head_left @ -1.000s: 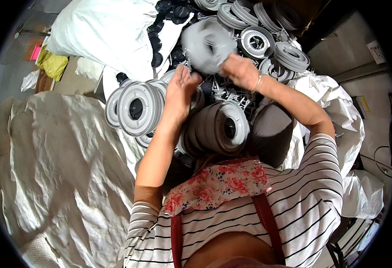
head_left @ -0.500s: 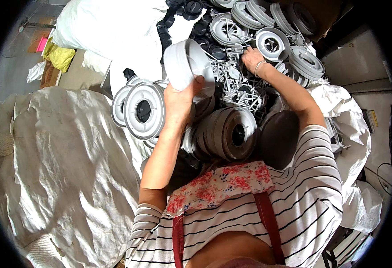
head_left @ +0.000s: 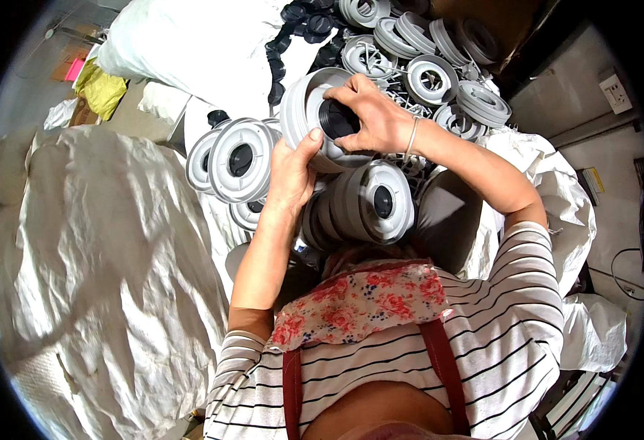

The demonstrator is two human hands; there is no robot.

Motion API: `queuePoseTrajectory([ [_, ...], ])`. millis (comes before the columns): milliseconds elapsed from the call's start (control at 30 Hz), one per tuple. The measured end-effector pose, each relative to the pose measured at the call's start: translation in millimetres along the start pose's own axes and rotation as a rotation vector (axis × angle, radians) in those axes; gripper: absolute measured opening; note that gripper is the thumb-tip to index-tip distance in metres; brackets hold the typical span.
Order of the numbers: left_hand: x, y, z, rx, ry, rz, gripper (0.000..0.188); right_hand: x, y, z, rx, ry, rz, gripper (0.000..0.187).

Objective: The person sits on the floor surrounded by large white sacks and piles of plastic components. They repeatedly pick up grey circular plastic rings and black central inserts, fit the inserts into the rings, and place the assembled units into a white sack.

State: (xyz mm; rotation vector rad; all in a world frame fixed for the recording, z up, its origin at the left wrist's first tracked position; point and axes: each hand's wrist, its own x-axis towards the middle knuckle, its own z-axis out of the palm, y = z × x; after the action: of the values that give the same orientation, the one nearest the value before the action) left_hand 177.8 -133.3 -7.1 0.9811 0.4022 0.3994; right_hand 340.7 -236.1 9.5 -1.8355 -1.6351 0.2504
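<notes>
My left hand (head_left: 290,170) is closed on the wall of a deep, round grey plastic ring (head_left: 298,103), thumb over its near rim. The ring is tilted, its middle opening facing right. In that opening sits a black, round, ribbed plastic piece (head_left: 336,121). My right hand (head_left: 382,117) grips this piece with fingers on the far side and thumb on the near side. Under my hands lies a row of similar grey rings (head_left: 364,213), with a black centre showing in the end one. More grey rings (head_left: 221,169) with black centres stand left of my left wrist.
Loose grey rings (head_left: 417,68) and thin white plastic pieces (head_left: 367,59) are heaped at the far right. Black round pieces (head_left: 315,28) lie at the back. White woven sacks (head_left: 116,264) fill the left side, and another sack (head_left: 568,198) bulges beside my right elbow.
My right hand has come from the white pieces to the ring and now grips a black piece in its opening. My left hand has tilted the ring, turning its opening into view.
</notes>
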Motion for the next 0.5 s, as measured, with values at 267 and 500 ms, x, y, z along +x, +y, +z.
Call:
queuePoseTrajectory([
  [267, -39.3, 21.8, 9.5, 0.085, -0.044, 0.052, 0.041, -20.6, -23.5, 3.9, 0.129, 0.069, -0.094, 0.069],
  [500, -64.8, 1.1, 16.3, 1.008, -0.06, 0.717, 0.071, -30.5, -29.9, 26.1, 1.46, 0.061, 0.348, 0.037],
])
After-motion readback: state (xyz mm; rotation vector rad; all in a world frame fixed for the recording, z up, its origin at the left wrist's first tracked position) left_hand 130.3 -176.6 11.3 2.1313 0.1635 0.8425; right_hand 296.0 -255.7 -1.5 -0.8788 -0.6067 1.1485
